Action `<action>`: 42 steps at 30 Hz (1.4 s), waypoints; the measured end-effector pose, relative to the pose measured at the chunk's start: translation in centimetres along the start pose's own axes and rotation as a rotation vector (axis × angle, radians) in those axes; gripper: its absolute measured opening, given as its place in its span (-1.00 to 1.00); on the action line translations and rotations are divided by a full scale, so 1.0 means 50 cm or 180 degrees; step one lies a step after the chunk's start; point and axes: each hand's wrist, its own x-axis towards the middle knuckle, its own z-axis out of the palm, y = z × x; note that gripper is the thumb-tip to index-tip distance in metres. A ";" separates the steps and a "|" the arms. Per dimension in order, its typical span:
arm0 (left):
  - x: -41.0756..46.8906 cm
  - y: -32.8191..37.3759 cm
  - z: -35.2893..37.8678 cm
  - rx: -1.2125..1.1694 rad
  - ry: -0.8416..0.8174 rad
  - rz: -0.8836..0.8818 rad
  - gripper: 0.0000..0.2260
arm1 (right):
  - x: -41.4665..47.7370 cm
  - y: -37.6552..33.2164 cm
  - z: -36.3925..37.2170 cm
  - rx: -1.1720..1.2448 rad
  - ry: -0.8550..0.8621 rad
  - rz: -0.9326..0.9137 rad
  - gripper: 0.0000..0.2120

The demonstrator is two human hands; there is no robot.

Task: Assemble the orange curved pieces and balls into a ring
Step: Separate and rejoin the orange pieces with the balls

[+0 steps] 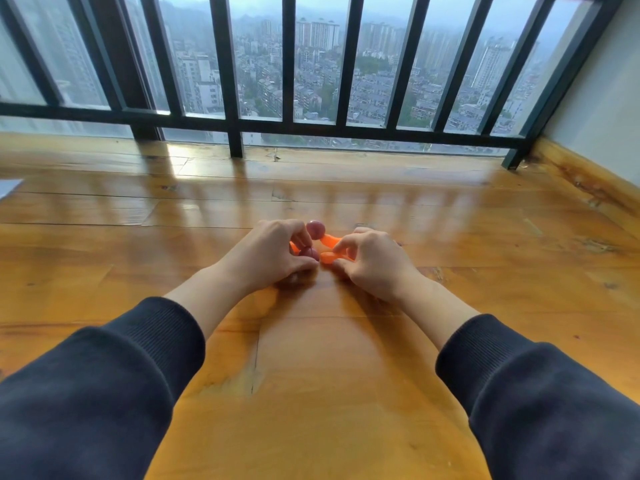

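Both hands meet over a small cluster of parts on the wooden floor. My left hand (273, 252) pinches a dark purple ball (309, 253), with a bit of an orange curved piece (294, 247) showing behind its fingers. My right hand (372, 259) grips another orange curved piece (327, 258) whose free end sits just right of that ball. A second purple ball (316, 229) lies farther back, joined to an orange piece (329, 240) that runs under my right fingers. The rest of the pieces is hidden by the hands.
Glossy wooden floor (311, 358) stretches all around. A black metal railing (235, 126) with glass stands at the far edge, and a wall with a wooden skirting (581, 178) runs on the right. A pale flat object (8, 187) peeks in at the left edge.
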 end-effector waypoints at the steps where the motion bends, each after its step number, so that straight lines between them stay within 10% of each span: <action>1: 0.001 0.001 -0.001 -0.0009 -0.0006 0.0001 -0.76 | 0.000 0.000 0.001 -0.0001 -0.0009 -0.0015 -0.76; 30: 0.010 0.042 0.008 0.1208 0.0043 -0.0182 -0.78 | -0.005 -0.006 0.001 0.0598 -0.0182 0.0017 -0.77; 42: 0.016 0.029 -0.010 0.1621 -0.0010 -0.0306 -0.67 | -0.006 -0.005 -0.007 0.1488 -0.0736 0.0286 -0.46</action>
